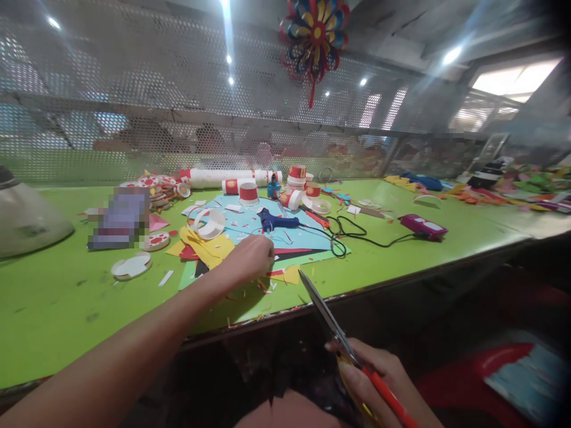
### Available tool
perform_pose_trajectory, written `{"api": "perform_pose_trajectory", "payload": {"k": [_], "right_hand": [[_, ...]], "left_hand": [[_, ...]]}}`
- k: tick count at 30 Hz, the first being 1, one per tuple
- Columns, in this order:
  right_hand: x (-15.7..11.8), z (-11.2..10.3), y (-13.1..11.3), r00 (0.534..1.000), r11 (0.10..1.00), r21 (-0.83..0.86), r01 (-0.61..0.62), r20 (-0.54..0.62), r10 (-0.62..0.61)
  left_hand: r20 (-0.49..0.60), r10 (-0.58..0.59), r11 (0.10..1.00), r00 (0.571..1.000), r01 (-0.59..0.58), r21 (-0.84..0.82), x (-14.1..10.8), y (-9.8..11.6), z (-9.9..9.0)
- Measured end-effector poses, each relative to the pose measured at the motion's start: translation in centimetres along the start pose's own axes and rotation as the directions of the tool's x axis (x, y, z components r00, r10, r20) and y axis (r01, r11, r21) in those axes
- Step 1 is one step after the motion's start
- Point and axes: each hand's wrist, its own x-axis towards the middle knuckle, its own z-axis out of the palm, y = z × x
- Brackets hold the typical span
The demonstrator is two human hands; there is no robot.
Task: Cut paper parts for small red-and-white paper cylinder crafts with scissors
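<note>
My right hand (379,377) is wrapped round the handles of long scissors (325,309), in front of the table's edge. Their handles are orange and yellow, and the metal blades point up and to the left, nearly together. Above the near part of the table, my left hand (250,257) is closed, its knuckles up. Its fingertips are turned away, so what they hold, if anything, stays hidden. Close by lie a yellow paper scrap (291,274) and a pile of yellow paper strips (209,246). Light blue sheets (307,238) spread out behind this hand.
A blue glue gun (279,221) lies on the sheets, its black cord leading right towards a purple box (422,227). Red and white paper cups (248,193) stand behind it. At left are a blurred-out flat object (120,217) and white discs (131,266). The green table (66,309) ends at a dark edge.
</note>
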Motion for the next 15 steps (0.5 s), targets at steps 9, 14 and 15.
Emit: {"api": "perform_pose_trajectory", "payload": {"k": [9,14,15], "right_hand": [[-0.2,-0.1,0.8,0.997,0.998,-0.024,0.054,-0.047,-0.056],[0.1,-0.5,1.3,0.998,0.998,0.018,0.053,-0.028,-0.053],[0.1,-0.6,1.4,0.999,0.998,0.035,0.047,-0.001,-0.046]], "left_hand": [[0.057,-0.007,0.978,0.998,-0.005,0.211,-0.7,1.9,-1.0],[0.027,0.026,0.97,0.999,-0.032,0.241,-0.4,1.5,-0.2],[0.01,0.03,0.971,1.0,-0.031,0.239,-0.4,1.3,0.0]]}}
